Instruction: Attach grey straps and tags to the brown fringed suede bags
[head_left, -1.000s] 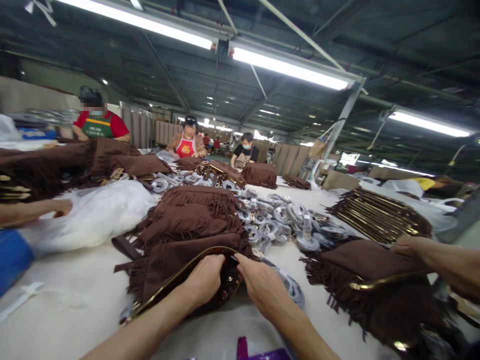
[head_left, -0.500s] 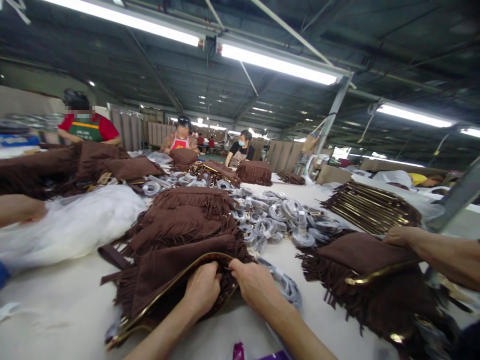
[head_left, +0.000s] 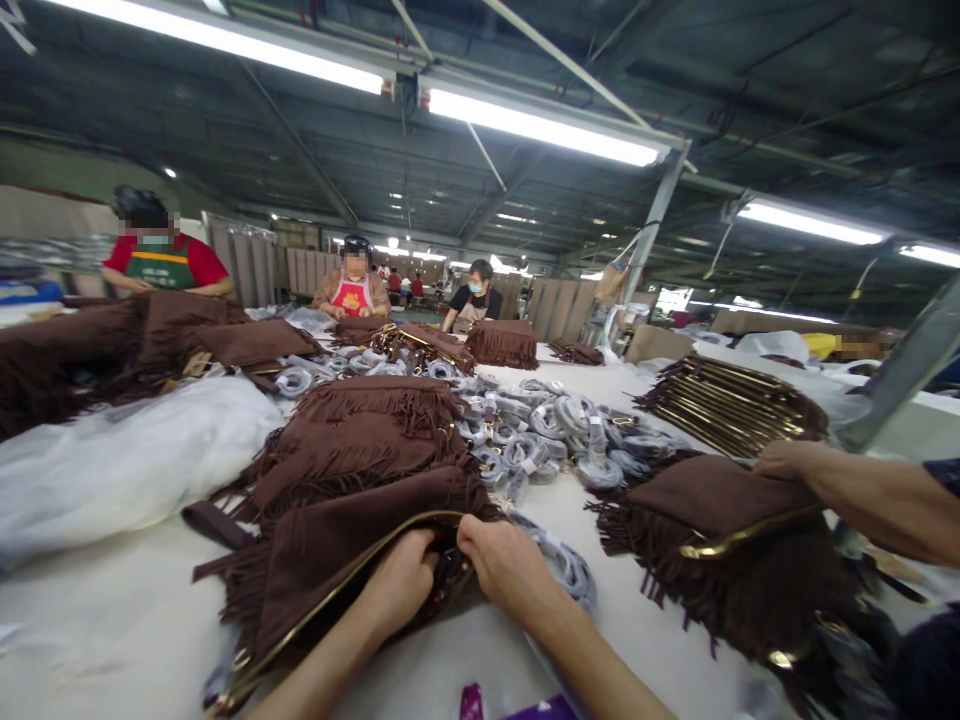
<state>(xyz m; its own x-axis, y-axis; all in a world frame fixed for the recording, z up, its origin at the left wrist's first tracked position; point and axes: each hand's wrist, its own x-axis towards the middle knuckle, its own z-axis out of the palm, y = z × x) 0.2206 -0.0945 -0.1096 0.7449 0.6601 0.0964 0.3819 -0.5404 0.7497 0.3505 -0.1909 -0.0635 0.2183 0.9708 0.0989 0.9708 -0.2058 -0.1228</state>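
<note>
A brown fringed bag (head_left: 322,550) with a gold zipper lies on the white table, its mouth spread open. My left hand (head_left: 409,575) reaches into that mouth with curled fingers; what they grip inside is hidden. Pinched at the right end of the zippered edge is my right hand (head_left: 499,560), with its fingers closed on the bag. More brown fringed bags (head_left: 360,430) lie stacked just behind. Beside my right hand rests a coiled strap in clear wrap (head_left: 566,570).
Many wrapped strap coils (head_left: 555,430) cover the middle. A white plastic bundle (head_left: 142,460) lies left. At right, a co-worker's hand (head_left: 787,460) holds another brown bag (head_left: 720,510), near stacked gold-edged bags (head_left: 735,400). A purple packet (head_left: 544,710) sits at the front; three people work across.
The view has shifted slightly. Another person's hand at the far left has left the picture. My left hand has moved a little deeper into the bag.
</note>
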